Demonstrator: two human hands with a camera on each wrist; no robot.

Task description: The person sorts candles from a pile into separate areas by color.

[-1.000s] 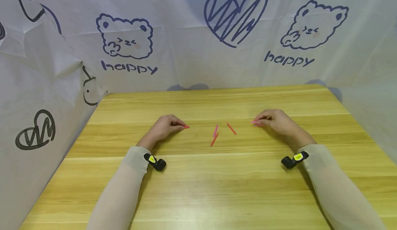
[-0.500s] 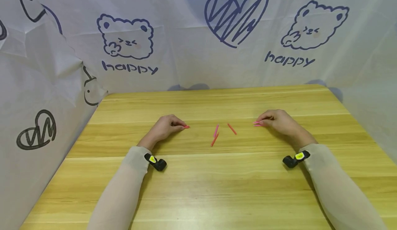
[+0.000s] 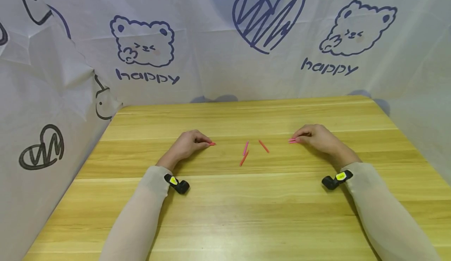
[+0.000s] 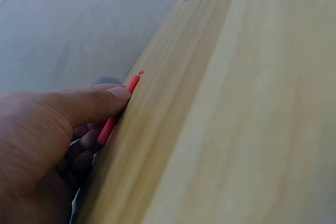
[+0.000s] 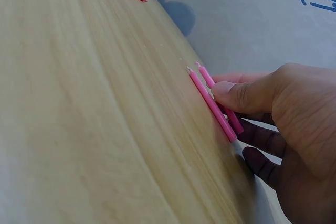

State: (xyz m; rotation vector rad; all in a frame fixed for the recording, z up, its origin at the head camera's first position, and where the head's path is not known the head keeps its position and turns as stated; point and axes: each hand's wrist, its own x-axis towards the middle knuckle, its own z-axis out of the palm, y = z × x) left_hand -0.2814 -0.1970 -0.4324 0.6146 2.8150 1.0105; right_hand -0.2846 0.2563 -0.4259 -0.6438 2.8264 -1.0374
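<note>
In the left wrist view, my left hand (image 4: 47, 129) pinches a thin red candle (image 4: 108, 130) between thumb and fingers, low over the table. The head view shows that left hand (image 3: 188, 144) left of centre. My right hand (image 3: 316, 139), farther right, pinches a pink candle (image 5: 234, 121). A second pink candle (image 5: 214, 106) lies alongside it, nearly parallel; whether the fingers also grip this one I cannot tell. Between the hands lie a pink candle (image 3: 245, 148), a red candle (image 3: 243, 159) close to its near end, and another red candle (image 3: 263, 146) slanting apart from them.
The wooden table (image 3: 225, 214) reaches back to a pale cloth (image 3: 211, 57) printed with bears and a heart. Cloth also hangs along both sides. Each wrist carries a small black camera, such as the left one (image 3: 179, 186).
My right hand has shifted slightly to the right, and its two pink candles now lie closer together. The left hand and the candles in the middle stay as they were.
</note>
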